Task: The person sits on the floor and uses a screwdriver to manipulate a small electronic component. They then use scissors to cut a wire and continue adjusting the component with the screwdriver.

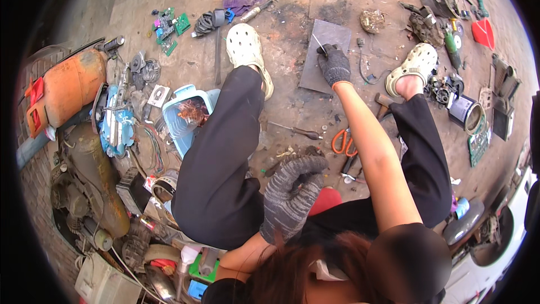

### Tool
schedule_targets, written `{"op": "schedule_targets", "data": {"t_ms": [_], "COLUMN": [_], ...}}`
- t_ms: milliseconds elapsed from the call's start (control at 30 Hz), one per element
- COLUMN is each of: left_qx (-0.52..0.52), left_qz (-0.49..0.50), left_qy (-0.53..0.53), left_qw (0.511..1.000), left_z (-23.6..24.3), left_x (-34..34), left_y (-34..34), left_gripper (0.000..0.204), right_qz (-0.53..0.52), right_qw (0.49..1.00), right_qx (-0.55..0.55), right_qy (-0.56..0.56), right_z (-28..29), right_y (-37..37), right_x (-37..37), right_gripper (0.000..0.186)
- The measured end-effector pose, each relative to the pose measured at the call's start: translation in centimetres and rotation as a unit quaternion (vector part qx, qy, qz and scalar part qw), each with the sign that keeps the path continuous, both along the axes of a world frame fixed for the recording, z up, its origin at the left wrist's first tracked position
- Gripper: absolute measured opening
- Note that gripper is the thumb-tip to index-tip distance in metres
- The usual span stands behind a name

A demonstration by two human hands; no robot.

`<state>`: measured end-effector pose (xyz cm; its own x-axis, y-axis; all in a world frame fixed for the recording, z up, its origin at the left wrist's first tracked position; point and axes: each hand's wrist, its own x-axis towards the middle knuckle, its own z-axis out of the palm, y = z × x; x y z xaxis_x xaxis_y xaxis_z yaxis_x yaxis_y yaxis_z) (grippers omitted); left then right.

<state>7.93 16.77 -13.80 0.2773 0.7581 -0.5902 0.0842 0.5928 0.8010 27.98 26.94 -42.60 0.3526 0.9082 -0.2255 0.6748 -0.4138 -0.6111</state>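
In a dark grey knit glove with an orange cuff, my right hand [336, 65] is closed on a thin metal rod [317, 41]. The rod slants toward the far left over a flat dark metal plate [316, 76] lying on the ground between my feet; I cannot tell whether its tip touches. My left hand [293, 194], in a grey striped glove, is held up close in front of my lap. Its fingers are curled in, and what they hold, if anything, is hidden. Below it on the ground lie small scraps [287, 155].
A screwdriver [304, 133], orange-handled scissors [341, 142] and a hammer [385, 103] lie between my legs. To the left are a blue basket [188, 132] and an orange gas cylinder [76, 83]. Green circuit boards [181, 24] lie far left; an open can [468, 114] lies right.
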Motion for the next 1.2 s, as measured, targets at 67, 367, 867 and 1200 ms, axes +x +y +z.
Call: {"op": "schedule_targets", "data": {"t_ms": [67, 367, 867, 1200], "left_qx": [-0.008, 0.024, 0.09, -0.053], "left_qz": [-0.01, 0.118, 0.112, 0.087], "left_qy": [-0.003, -0.072, -0.177, -0.435], "left_qw": [1.0, 0.99, 0.974, 0.895], "left_z": [0.0, -0.3, 6.9, 8.9], "left_x": [-0.2, -0.5, -1.8, -5.0], "left_y": [0.0, -0.9, -6.0, -9.1], "left_gripper": [0.022, 0.029, 0.021, 0.029], "right_qz": [0.007, -0.089, 0.075, 0.073], "right_qw": [1.0, 0.966, 0.935, 0.936], "right_qx": [0.002, 0.184, 0.331, 0.247], "right_qy": [-0.027, 0.156, 0.098, 0.24], "right_z": [-0.4, 18.0, 35.6, 39.8], "right_y": [-0.3, -4.8, -19.1, -25.3], "right_x": [0.2, -4.9, -8.7, -9.7], "right_gripper": [0.019, 0.013, 0.023, 0.034]}}
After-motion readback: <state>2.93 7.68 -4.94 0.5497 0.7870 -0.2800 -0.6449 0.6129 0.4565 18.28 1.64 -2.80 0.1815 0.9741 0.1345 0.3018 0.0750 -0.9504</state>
